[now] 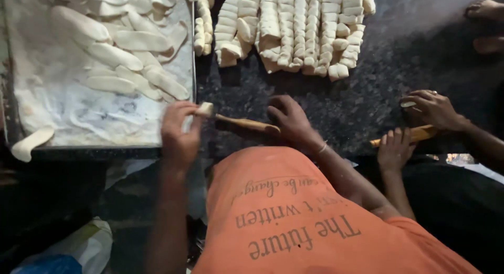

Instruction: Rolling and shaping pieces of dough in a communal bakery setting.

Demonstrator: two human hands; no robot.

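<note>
My left hand [178,132] pinches a small white dough piece [205,109] at the right edge of a floured metal tray [63,111]. The piece sits right at the tip of a thin wooden rolling pin [244,123] lying on the dark stone counter [325,103]. My right hand [291,121] presses down on the pin's other end, fingers curled over it. A bangle shows at that wrist. My orange shirt [294,216] fills the lower middle of the view.
The tray holds several flattened, elongated dough shapes [113,56]. Rows of cut dough pieces [294,27] lie at the counter's far side. At the right, another person's two hands [433,110] work a second rolling pin [420,133]. A bare foot [484,8] shows top right.
</note>
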